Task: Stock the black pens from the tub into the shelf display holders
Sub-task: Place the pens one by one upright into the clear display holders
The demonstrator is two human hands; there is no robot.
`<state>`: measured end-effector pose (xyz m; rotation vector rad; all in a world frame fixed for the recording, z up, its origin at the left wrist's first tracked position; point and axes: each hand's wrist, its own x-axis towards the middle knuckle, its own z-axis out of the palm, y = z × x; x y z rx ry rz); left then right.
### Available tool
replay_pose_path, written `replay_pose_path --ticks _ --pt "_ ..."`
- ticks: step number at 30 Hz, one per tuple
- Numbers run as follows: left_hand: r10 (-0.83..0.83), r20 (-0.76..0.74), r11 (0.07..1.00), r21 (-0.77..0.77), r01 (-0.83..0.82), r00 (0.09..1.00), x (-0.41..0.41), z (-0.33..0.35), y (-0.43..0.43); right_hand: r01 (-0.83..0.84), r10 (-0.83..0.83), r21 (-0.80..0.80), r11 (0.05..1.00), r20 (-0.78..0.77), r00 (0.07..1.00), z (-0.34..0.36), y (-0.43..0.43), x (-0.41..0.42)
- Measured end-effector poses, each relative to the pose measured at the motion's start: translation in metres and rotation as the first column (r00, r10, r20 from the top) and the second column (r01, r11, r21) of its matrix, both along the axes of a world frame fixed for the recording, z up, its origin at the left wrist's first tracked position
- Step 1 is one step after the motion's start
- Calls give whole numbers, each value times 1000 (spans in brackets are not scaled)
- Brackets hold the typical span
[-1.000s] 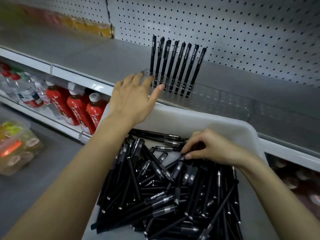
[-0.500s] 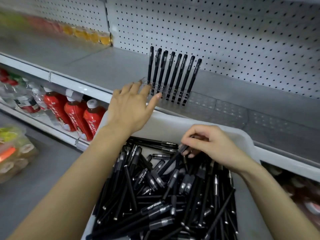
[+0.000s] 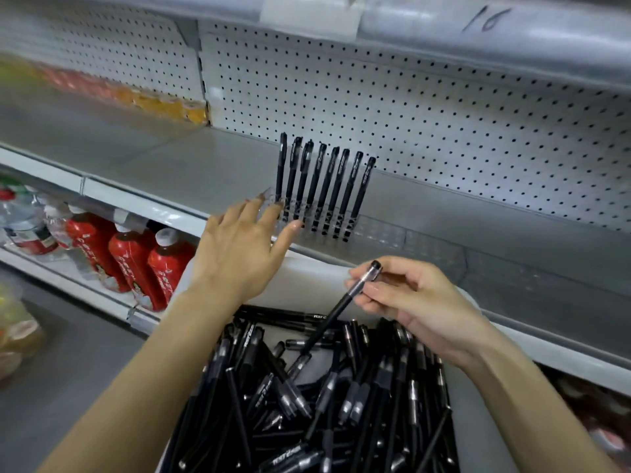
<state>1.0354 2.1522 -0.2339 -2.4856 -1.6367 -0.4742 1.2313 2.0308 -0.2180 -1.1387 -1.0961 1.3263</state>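
Upper shelf rail, far right: handwritten dark figure, reads "16" or "10"; second digit unclear.

Loose black pens, near: white barrel print beginning "TEST"; remainder not legible.

Standing pens, far centre: white barrel print, too small to read.

Red bottles, left: white vertical lettering, blurred, unreadable.

At frame centre, the right hand pinches one black pen above the pile of pens in the white tub. The left hand, fingers spread, touches the clear holder beside eight upright pens on the shelf.
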Motion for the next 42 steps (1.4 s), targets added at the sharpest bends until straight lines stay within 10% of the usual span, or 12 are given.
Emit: replay_pose_path --ticks 13,42 --pt "-13 -18 1000 -8 13 1000 13 -3 1 468 -631 527 710 180 755 73 57 40" --pt "-21 -7 1000 -2 21 1000 16 -4 1 216 -473 427 878 704 530 35 108 44"
